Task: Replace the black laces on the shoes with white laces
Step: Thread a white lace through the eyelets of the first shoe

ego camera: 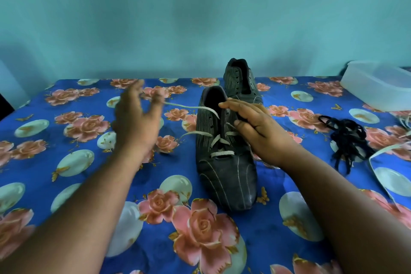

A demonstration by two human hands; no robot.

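A dark striped shoe (224, 173) lies toe toward me on the flowered cloth, with a white lace (220, 140) threaded through its lower eyelets. My right hand (255, 127) grips the shoe's right side near the collar. My left hand (138, 115), blurred, is out to the left and pinches one end of the white lace, which runs taut from the shoe to its fingers. A second dark shoe (241, 80) without a lace stands behind the first. A heap of black laces (347, 138) lies to the right.
A translucent plastic box (378, 87) stands at the back right. Another white lace (387, 151) trails along the right edge. The blue flowered cloth (89, 184) covers the table, and a teal wall rises right behind it.
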